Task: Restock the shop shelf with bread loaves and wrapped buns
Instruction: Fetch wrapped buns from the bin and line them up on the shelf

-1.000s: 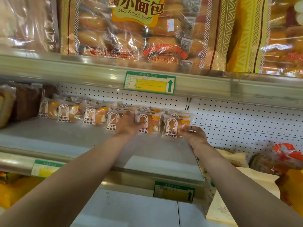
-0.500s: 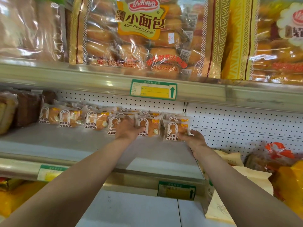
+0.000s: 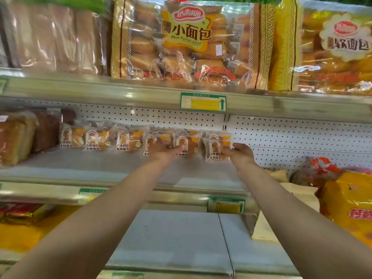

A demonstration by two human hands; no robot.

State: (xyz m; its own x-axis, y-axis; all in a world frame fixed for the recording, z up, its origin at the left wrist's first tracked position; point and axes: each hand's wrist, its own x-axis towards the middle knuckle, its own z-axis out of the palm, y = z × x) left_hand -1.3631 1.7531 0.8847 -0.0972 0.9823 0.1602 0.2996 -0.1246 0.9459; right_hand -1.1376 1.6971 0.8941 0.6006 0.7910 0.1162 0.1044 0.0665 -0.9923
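Both arms reach forward over the middle shelf (image 3: 84, 174). The left hand (image 3: 163, 152) rests against a wrapped bun (image 3: 186, 144) in the row; whether the fingers grip it cannot be told. The right hand (image 3: 240, 153), fingers curled, holds the end bun (image 3: 216, 147) at its right edge. The row's long axis runs leftward along the shelf's perforated back panel (image 3: 291, 135), toward the bread loaves (image 3: 18, 135). The open gap lies right of the end bun, nearer the right hand.

A green-framed yellow paper price tag (image 3: 203, 101) sits on the upper shelf's pale metal rail (image 3: 100, 91). Behind, a white perforated metal back panel (image 3: 291, 135) spans the far wall (small dots throughout). A tan paper bag (image 3: 298, 194) lies at the right.
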